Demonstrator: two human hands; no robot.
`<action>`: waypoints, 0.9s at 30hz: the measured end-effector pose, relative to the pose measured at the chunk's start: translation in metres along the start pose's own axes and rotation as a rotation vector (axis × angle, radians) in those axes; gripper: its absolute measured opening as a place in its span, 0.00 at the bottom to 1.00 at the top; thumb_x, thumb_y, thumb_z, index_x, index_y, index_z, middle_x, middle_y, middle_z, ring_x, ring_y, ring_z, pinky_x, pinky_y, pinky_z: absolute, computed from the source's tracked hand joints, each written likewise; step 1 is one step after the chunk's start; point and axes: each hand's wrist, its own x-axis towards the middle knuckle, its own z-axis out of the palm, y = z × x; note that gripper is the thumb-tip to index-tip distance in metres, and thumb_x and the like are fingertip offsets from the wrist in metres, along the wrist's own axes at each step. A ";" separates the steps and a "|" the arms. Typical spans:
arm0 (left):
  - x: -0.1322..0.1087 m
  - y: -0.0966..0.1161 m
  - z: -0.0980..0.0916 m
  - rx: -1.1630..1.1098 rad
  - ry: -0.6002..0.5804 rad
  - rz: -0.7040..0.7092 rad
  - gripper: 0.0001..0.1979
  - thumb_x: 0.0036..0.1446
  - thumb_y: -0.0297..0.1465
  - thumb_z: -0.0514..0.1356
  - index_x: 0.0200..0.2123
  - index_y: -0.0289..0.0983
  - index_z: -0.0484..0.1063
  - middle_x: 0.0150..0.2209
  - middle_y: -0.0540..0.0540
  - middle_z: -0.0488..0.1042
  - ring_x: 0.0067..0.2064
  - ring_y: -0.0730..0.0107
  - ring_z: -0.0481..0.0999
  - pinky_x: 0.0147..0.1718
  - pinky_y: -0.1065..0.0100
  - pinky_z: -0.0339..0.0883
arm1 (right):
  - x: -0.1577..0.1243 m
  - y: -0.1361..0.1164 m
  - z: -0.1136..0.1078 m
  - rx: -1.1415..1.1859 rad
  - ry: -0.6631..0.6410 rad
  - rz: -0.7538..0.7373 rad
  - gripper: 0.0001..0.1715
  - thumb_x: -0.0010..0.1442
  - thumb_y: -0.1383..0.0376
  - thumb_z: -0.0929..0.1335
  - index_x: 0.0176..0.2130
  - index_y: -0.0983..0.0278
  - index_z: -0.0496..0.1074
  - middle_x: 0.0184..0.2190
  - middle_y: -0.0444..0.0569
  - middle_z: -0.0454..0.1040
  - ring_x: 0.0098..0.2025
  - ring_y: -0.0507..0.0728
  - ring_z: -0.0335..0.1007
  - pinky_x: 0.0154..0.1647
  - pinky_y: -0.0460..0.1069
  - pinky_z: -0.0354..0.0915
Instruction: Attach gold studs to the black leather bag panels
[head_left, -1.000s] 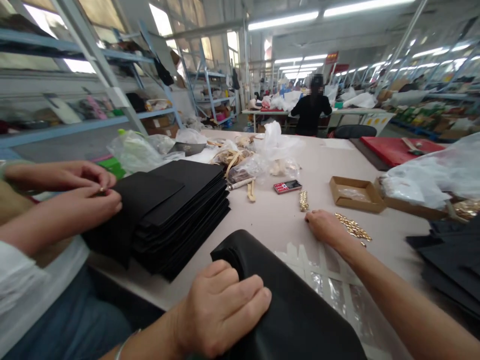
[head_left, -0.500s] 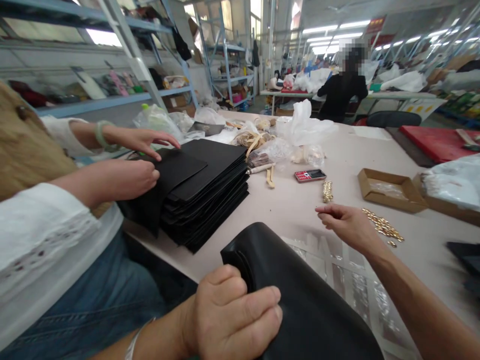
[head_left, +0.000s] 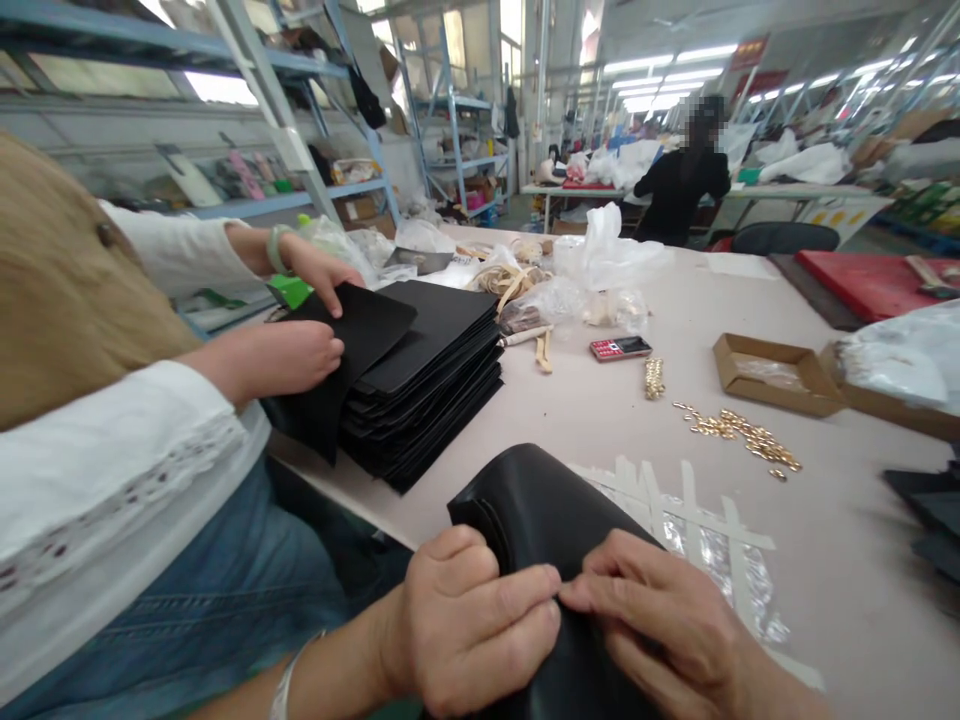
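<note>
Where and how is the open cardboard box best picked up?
Probably by its near wall, pinched inside and out, coming from above on the wearer's side. The open cardboard box has low, thin upright walls; a second box sits close on its right, and gold pieces lie in front, so reach over them.

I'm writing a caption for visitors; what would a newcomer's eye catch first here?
Probably the left hand and right hand, close together on curved black material at bottom centre. Then the shiny gold pieces scattered on the tabletop at right, and the thick stack of black sheets left of centre.
</note>
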 end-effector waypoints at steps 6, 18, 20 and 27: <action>-0.005 0.008 0.010 -0.030 -0.063 -0.070 0.05 0.52 0.25 0.58 0.33 0.36 0.71 0.36 0.47 0.77 0.25 0.74 0.64 0.25 0.66 0.54 | -0.005 -0.001 0.003 0.042 -0.050 0.078 0.21 0.58 0.76 0.60 0.48 0.61 0.70 0.35 0.50 0.70 0.36 0.53 0.68 0.34 0.47 0.66; -0.005 0.012 0.008 -0.111 0.022 -0.068 0.08 0.57 0.25 0.51 0.33 0.35 0.71 0.35 0.44 0.78 0.27 0.70 0.67 0.26 0.65 0.58 | -0.003 -0.007 0.011 0.253 0.094 0.514 0.08 0.57 0.68 0.67 0.33 0.56 0.76 0.30 0.38 0.77 0.33 0.50 0.73 0.36 0.43 0.67; -0.006 0.013 0.008 -0.116 -0.008 -0.056 0.09 0.57 0.25 0.51 0.35 0.34 0.72 0.35 0.43 0.78 0.27 0.70 0.68 0.26 0.64 0.59 | -0.001 -0.007 0.012 0.256 0.107 0.515 0.08 0.57 0.68 0.67 0.33 0.57 0.76 0.29 0.38 0.77 0.32 0.49 0.73 0.35 0.42 0.66; -0.007 0.017 0.008 -0.101 0.029 -0.060 0.05 0.51 0.25 0.56 0.29 0.36 0.72 0.33 0.45 0.78 0.25 0.71 0.65 0.24 0.65 0.58 | 0.002 -0.011 0.017 0.290 0.132 0.504 0.07 0.57 0.69 0.67 0.32 0.57 0.75 0.28 0.37 0.77 0.31 0.47 0.72 0.34 0.41 0.65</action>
